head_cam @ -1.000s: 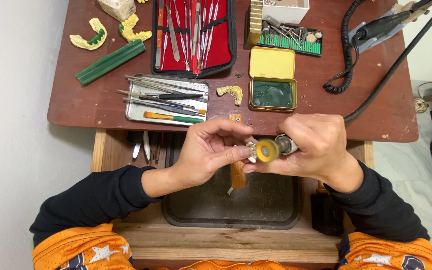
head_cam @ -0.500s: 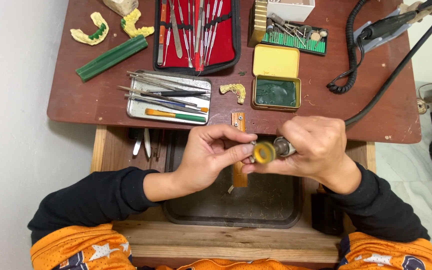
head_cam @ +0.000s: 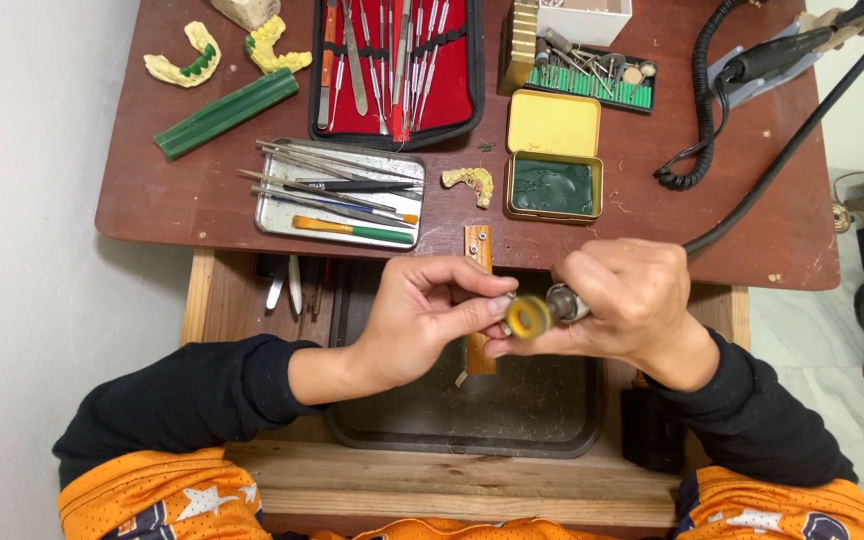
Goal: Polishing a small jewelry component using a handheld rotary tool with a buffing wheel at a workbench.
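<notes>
We cannot make out what the left hand (head_cam: 422, 315) pinches: its fingertips are drawn narrow against the yellow polishing wheel (head_cam: 529, 316), and the small piece between them is hidden by the fingers. The handpiece (head_cam: 567, 302) shows only its metal nose; the rest sits inside the right hand (head_cam: 627, 305), whose fingers are wrapped tight around it. A black cable (head_cam: 792, 150) leaves that fist and runs off the top right edge.

Containers: the yellow tin (head_cam: 552, 185) stands open, green material inside, lid folded back. The metal tray (head_cam: 342, 190) holds loose hand instruments, one with an orange and green handle. The red-lined case (head_cam: 397, 65) holds a row of steel tools, its top cut off by the frame. The green bur block (head_cam: 592, 75) carries upright burs. A dark tray (head_cam: 472, 410) lies under the hands, in the wooden drawer (head_cam: 432, 470).

Pose: both forearms come in from below, in black sleeves, and the hands meet over the dark tray, just below the table (head_cam: 152, 200) edge. The wheel faces up toward the camera.
</notes>
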